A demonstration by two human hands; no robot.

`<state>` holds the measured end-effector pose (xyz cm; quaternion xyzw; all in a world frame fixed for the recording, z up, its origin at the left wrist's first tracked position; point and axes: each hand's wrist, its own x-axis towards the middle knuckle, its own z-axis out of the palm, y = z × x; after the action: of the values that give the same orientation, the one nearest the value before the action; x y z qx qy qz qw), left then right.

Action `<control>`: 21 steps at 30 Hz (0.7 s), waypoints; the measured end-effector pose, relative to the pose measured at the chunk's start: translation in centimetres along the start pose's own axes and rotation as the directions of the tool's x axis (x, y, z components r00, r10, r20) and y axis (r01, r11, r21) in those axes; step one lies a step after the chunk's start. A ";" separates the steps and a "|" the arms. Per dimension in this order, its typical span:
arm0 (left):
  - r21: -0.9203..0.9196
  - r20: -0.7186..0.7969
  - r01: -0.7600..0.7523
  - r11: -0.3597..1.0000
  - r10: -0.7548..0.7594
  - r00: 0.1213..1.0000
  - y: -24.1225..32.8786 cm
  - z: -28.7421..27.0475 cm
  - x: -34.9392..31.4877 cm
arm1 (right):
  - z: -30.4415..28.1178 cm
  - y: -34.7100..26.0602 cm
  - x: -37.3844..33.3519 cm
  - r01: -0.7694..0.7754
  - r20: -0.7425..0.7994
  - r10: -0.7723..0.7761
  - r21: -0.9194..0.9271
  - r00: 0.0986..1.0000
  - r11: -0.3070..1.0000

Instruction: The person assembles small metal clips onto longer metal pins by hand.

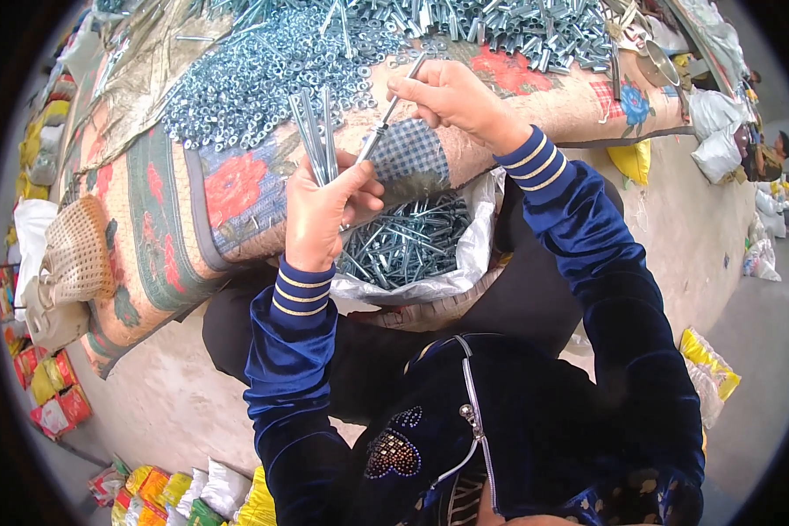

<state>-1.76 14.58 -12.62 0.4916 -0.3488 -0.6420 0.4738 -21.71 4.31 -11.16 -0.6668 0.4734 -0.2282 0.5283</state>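
Room above bagged bolts [403,241], left hand [323,209] blocking leftward — nut heap [272,79] beyond

Bright, diffuse light over the middle; direction hard to tell. Shadows soft, deepest under the edge of the patterned cover [153,228] and around the lap. Heaped nuts [272,79] throw many small, cold glints. Right sleeve [579,215] shows streaky sheen; jacket front [543,412] sinks to near-black, folds mostly lost. White sack liner [484,230] very bright. Left hand [329,206] and right hand [451,95] well lit, fairly crisp. Floor [657,263] pale, greyer toward right rim. Strong fisheye bend: cover's edge bows; packages [57,399] at left rim lean, look soft. Black vignette closes both sides.
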 end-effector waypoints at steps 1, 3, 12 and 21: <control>-0.012 -0.007 -0.002 1.000 0.001 1.000 0.0 0.1 0.0 | 0.5 1.4 0.3 0.191 -0.077 -0.183 0.127 0.980 0.973; -0.029 -0.022 0.002 1.000 -0.003 1.000 0.1 -0.1 0.1 | 1.9 0.8 0.5 0.403 -0.212 -0.344 0.417 0.915 0.814; 0.114 -0.055 -0.283 0.952 0.290 0.955 -0.5 0.6 -0.3 | 2.8 -1.4 -1.2 0.290 0.000 -0.297 0.214 0.955 0.933; 0.095 -0.083 -0.116 0.989 0.124 0.989 0.3 -1.5 -0.8 | 2.1 -3.5 -4.4 0.261 -0.033 -0.311 -0.467 0.950 0.845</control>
<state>-0.22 15.32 -12.54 0.5187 -0.3850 -0.5733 0.5041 -20.58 9.15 -7.80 -0.8220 0.4365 -0.2220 0.2907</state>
